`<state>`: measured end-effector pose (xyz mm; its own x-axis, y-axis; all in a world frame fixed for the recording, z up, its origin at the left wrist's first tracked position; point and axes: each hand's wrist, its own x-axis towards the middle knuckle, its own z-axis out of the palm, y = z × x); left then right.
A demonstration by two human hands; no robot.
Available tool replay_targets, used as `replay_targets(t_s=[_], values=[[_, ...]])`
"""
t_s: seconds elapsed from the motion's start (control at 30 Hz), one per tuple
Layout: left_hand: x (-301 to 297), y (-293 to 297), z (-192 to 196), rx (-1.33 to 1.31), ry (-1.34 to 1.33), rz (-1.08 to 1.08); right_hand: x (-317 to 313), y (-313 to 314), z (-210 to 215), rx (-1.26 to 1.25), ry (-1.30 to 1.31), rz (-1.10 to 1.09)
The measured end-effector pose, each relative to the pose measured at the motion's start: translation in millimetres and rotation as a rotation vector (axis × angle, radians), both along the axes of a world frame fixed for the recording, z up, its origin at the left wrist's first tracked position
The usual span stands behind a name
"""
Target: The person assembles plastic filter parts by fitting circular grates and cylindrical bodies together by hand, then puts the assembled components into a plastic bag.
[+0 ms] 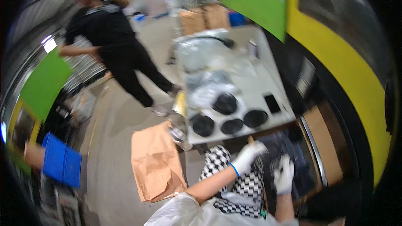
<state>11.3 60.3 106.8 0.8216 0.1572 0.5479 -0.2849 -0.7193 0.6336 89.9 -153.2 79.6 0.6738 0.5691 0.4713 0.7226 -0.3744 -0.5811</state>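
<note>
My left hand [250, 155], in a white glove with a blue cuff edge, is over my checkered trouser leg. Its fingers are bent, and a small tan stick-like piece [251, 139] shows at them; blur hides the exact grip. White-gloved too, my right hand [284, 175] is at the edge of a dark tray-like area [299, 163] on my right, its fingers apart. Dark, glossy pieces there are too blurred to name. Ahead on the white table [268, 81] lie several round black coils [225, 103], apart from both hands.
Clear plastic bags [209, 83] and a black flat rectangle [272, 103] are on the table. A large brown paper bag [157, 163] stands at my left. A person in black [119, 50] stands beyond it. A blue bin [63, 160] is far left; a yellow-edged machine [356, 54] curves along the right.
</note>
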Motion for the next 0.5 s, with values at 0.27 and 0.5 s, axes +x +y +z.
replay_targets(t_s=[0.27,0.5], values=[[8,3,53,-1.487,0.136,0.201,43,9,65,0.144,0.288,-0.237],[10,-6,37,-1.604,0.192,0.135,27,46,86,0.365,0.598,-0.067]])
